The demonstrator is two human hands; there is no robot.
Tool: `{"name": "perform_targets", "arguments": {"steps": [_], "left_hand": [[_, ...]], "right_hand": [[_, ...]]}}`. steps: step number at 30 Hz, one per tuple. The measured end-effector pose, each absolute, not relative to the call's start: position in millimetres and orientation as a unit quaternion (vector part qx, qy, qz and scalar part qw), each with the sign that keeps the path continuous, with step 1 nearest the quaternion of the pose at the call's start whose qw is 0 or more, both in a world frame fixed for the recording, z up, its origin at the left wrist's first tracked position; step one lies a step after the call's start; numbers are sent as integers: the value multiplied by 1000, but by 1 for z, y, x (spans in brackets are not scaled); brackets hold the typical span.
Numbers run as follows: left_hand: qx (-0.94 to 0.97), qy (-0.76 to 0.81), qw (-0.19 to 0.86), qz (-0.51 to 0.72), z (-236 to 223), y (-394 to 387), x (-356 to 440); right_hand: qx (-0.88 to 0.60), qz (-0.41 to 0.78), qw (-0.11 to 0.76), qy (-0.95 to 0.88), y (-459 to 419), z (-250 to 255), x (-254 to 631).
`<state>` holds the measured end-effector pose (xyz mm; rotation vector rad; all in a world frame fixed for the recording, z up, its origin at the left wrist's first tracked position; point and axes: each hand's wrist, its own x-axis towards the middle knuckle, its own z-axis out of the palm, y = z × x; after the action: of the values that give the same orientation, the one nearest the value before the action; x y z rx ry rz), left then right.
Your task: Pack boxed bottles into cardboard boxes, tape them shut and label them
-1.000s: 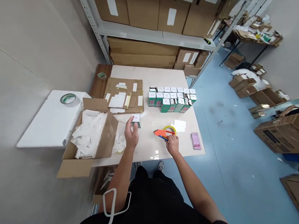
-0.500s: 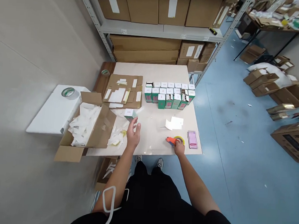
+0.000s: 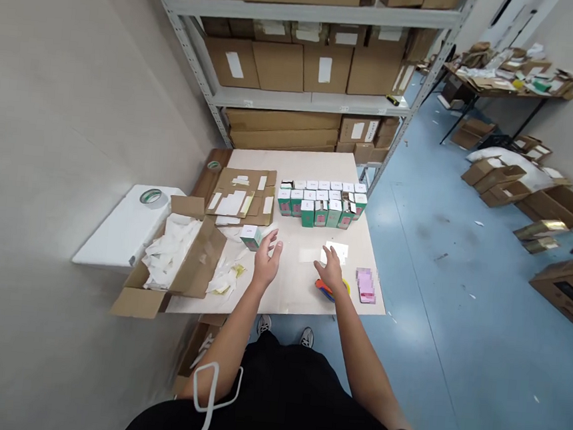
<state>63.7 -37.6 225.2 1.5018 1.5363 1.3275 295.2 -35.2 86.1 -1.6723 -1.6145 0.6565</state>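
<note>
My left hand [image 3: 267, 261] is open just right of a small green-and-white box [image 3: 251, 237] that stands by itself on the table; nothing shows in its grasp. My right hand [image 3: 330, 271], fingers apart, hovers by some white cards [image 3: 337, 252], partly covering them. Beneath my right wrist lie an orange-and-blue tool [image 3: 325, 289], its kind unclear, and a yellow tape roll [image 3: 346, 286]. Farther back, several green-and-white boxes [image 3: 320, 211] stand in rows, a few with raised flaps.
An open carton [image 3: 203, 254] of white packing material stands at the table's left. Flattened cardboard [image 3: 265, 196] lies behind the lone box. A pink blurred item [image 3: 365, 285] is near the right edge. Metal shelving [image 3: 311, 101] with cartons rises behind the table [image 3: 283, 302].
My right hand has let go of the tape roll and moved forward and left toward the white cards. My left hand stays beside the lone box. The view has tilted up.
</note>
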Motion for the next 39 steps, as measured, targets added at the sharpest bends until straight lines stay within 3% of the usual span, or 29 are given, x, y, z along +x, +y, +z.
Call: {"name": "perform_targets", "arguments": {"steps": [7, 21, 31, 39], "left_hand": [[530, 598, 277, 535, 237, -43, 8], [426, 612, 307, 592, 212, 16, -142], [453, 591, 334, 577, 203, 175, -278], [404, 633, 462, 472, 109, 267, -334]], "right_hand": [[-560, 294, 370, -681, 2, 132, 213], [-509, 339, 251, -750, 76, 145, 51], [-534, 357, 194, -741, 161, 99, -61], [-598, 441, 169, -647, 249, 41, -120]]}}
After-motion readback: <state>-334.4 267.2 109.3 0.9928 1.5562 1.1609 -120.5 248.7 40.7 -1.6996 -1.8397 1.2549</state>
